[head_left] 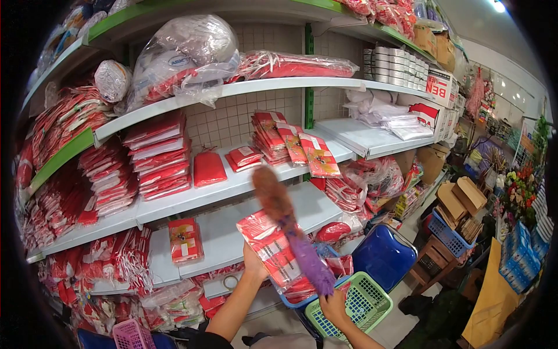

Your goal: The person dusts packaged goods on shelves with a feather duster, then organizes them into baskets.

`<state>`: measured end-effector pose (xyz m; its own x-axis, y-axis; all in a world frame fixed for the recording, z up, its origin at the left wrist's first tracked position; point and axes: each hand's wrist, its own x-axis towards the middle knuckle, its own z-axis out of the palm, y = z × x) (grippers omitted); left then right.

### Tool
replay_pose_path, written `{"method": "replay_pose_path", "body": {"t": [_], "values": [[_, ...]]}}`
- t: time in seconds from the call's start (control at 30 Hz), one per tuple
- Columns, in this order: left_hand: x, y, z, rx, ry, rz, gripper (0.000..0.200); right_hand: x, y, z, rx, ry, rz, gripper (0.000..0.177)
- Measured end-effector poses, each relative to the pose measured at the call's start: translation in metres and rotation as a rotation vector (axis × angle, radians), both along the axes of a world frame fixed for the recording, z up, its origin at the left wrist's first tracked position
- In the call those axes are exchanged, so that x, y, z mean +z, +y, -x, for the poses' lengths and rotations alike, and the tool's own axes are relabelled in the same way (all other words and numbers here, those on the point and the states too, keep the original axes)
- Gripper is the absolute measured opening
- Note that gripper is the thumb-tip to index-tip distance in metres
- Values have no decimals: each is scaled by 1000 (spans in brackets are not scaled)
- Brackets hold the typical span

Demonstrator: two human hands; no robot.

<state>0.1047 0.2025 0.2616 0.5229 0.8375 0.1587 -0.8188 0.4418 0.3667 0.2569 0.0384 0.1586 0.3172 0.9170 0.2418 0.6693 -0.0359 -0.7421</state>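
My left hand (254, 263) grips the left edge of a red-and-white packet in clear plastic (256, 232), held up in front of the lower shelf. Closed around the purple end of a feather duster (279, 209) is my right hand (334, 305). The duster's brown tip points up and left, blurred by motion, and it passes in front of the packet. Below my right hand stands a green plastic basket (381, 302). A blue basket (296, 303) with red packets in it sits behind my hands, partly hidden.
Shelves ahead carry stacks of red packets (157, 157), and one red packet (186, 239) lies on the lower shelf. A blue stool (383, 256) is at right, near a blue crate of cardboard (447, 235). A pink basket (132, 335) is at lower left.
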Motion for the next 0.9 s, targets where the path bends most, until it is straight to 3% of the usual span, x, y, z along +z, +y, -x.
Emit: {"method": "replay_pose_path", "body": {"t": [0.1, 0.17, 0.23, 0.3, 0.33, 0.43, 0.47, 0.5, 0.57, 0.63, 0.7, 0.73, 0.8, 0.9], "values": [[-24, 19, -3, -57, -111, -43, 41, -2, -5, 1, 69, -39, -37, 21], [-108, 47, 12, -66, -4, 32, 42, -3, -6, 2, 138, -138, -79, 20], [-55, 30, -5, -299, -219, -224, 49, 21, 3, -4, 41, -151, -106, 21], [-9, 0, -15, -41, -2, 30, 53, 21, 19, -17, -83, -49, -95, 20], [8, -14, -17, -55, 37, -24, 56, 21, 28, -23, -78, 31, -244, 19], [-11, -2, -16, -123, -109, -30, 57, 25, 22, -19, -26, 6, -144, 20], [-7, 3, -19, -50, 7, 4, 57, 29, 14, -16, 55, 25, -74, 22], [-41, 30, -15, -293, -347, -311, 51, 21, 10, -16, 96, -62, -130, 22], [-39, 28, -11, 246, 224, 347, 41, 9, 4, -16, 184, -237, -239, 23], [-49, 52, -2, -276, -534, -252, 37, 1, -1, -23, 91, -170, -192, 19], [3, 29, -3, 128, -103, -54, 36, -30, 0, -32, -20, 8, -121, 18], [9, 27, -5, 221, -73, 98, 37, -35, 0, -32, -11, 20, -173, 17], [-47, 58, -6, 205, -33, 6, 40, -42, -5, -31, 84, -161, -182, 16], [-58, 73, 2, 47, -184, -165, 48, -26, -1, -31, 109, -239, -182, 15]]}}
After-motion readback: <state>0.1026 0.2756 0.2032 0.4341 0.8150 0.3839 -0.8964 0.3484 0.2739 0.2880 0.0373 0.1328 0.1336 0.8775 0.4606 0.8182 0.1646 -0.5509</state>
